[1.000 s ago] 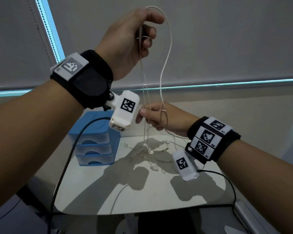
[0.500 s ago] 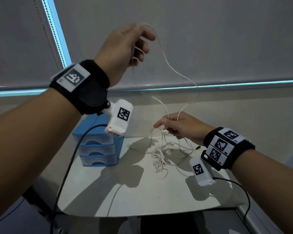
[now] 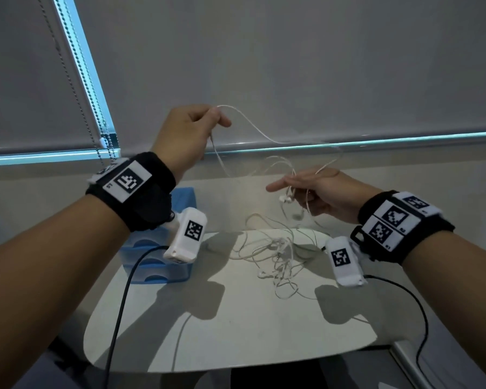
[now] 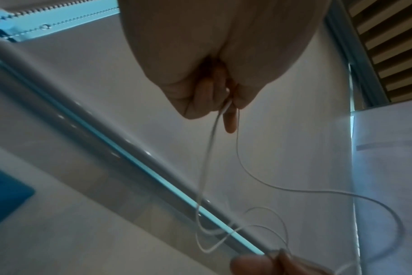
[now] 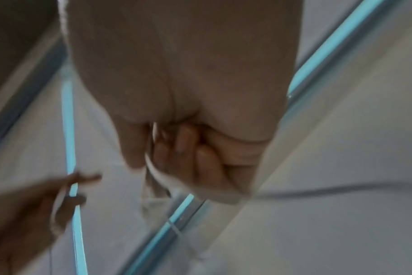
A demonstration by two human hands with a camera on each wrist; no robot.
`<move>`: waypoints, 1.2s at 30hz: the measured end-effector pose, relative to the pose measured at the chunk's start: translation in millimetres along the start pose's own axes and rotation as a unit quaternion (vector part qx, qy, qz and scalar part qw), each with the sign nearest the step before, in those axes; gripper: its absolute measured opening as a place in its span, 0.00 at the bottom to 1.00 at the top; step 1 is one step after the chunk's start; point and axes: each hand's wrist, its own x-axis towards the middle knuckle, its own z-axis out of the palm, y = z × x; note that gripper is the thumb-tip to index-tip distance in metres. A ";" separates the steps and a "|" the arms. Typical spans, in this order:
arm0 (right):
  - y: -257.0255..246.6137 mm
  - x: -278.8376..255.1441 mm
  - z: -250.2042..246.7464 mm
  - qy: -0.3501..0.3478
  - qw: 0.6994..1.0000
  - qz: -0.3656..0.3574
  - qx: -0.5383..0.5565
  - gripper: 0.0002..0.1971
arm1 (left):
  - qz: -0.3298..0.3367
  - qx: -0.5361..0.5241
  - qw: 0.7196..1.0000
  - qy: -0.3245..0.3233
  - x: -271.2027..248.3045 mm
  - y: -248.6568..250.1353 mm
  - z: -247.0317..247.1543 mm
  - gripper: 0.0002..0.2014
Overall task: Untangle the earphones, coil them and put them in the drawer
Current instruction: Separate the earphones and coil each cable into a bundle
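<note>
White earphones [image 3: 264,136] hang in slack loops between my two hands above the table. My left hand [image 3: 218,116], raised at the left, pinches one strand [image 4: 209,152] between thumb and fingers [image 4: 207,96]. Lower and to the right, my right hand [image 3: 300,189] curls round several strands [image 5: 153,167] with its index finger stretched out. An earbud [image 3: 285,199] dangles just under it. The rest of the earphone tangle [image 3: 278,256] lies on the table below. The blue drawer unit [image 3: 157,265] stands at the table's back left, partly hidden by my left wrist.
The white table [image 3: 236,332] has rounded corners and a near edge close to me. A grey roller blind fills the background, and its bead chain [image 3: 96,108] hangs at the left. Black leads [image 3: 121,304] trail from both wrist cameras.
My left hand has dropped from high up to about chest height, so the stretched cable now sags. The right hand shifted right, and more of the tangle settled onto the table.
</note>
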 end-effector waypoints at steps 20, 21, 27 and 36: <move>-21.3 10.9 -29.4 0.146 0.989 -0.035 -0.004 0.20 | -0.158 -0.026 0.970 -0.185 -55.0 -59.3 60.5 0.10; -25.2 10.5 -35.9 0.163 0.986 -0.035 -0.005 0.21 | -0.156 0.006 0.964 -0.214 -57.8 -63.3 65.0 0.14; -34.4 9.1 -60.2 0.186 0.982 -0.026 0.022 0.17 | -0.072 0.221 0.892 -0.388 -72.6 -74.2 97.7 0.15; -30.4 24.3 -57.1 0.234 0.952 -0.071 0.184 0.10 | -0.029 0.351 0.774 -0.526 -101.5 -89.3 142.4 0.26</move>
